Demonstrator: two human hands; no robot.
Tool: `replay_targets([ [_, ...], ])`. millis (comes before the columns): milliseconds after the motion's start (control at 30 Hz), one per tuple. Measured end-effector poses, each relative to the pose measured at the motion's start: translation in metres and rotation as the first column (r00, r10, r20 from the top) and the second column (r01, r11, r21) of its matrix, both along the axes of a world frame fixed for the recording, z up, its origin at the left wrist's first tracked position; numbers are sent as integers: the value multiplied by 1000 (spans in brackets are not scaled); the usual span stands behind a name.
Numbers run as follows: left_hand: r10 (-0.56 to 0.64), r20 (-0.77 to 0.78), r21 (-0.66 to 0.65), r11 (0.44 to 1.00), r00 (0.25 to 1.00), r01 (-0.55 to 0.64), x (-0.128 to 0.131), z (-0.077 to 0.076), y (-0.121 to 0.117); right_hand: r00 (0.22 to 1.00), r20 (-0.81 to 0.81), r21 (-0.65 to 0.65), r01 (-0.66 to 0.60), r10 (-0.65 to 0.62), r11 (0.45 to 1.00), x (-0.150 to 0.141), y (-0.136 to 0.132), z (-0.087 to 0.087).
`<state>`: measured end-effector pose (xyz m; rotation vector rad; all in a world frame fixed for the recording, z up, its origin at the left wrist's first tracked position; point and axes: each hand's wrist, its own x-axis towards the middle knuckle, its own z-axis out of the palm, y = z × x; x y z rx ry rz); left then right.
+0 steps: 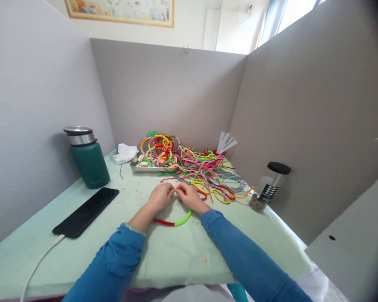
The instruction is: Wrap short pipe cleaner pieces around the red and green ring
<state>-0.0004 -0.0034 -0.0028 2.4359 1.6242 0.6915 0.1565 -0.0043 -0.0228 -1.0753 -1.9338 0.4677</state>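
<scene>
My left hand [160, 197] and my right hand [191, 198] meet fingertip to fingertip over the middle of the table, both closed in a pinch. A fuzzy pipe cleaner loop [179, 223], dark red on one side and bright green on the other, curves out below them and passes under both hands. Its upper part is hidden, and just a speck of red shows between the fingertips. Right beyond my right hand lie scissors with yellow handles [222, 196]. A heap of multicoloured pipe cleaners [204, 163] spreads out behind my hands.
A metal tray [154, 169] holds small pieces, with colourful pipe cleaner rings [159, 147] on top. At left stand a green bottle [90, 163], a black phone [86, 212] on a cable, and a white packet [126, 153]. A clear black-lidded jar [269, 186] is at right. Grey partitions [170, 88] enclose the table.
</scene>
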Motion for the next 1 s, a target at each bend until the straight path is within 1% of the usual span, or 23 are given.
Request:
replay_targets([
  [167,0,12,13,1000,1000,0,1,2,-2,1000,-5,-4,-3,3,1000,0,-1,1],
  [367,1,24,-28,1000,1000,0,1,3,-2,1000,-7,-16,-13,13,1000,1,-2,3],
  [633,-20,-3,55,998,1000,20,1,0,-2,999,-26,-17,-24,24,1000,1,-4,5],
  [833,-24,-12,46,999,1000,24,1,0,-1,999,-31,-14,-20,20,1000,1,-4,6],
  [1000,-26,-9,69,997,1000,26,0,-1,-2,999,-31,-9,-22,21,1000,1,-3,5],
])
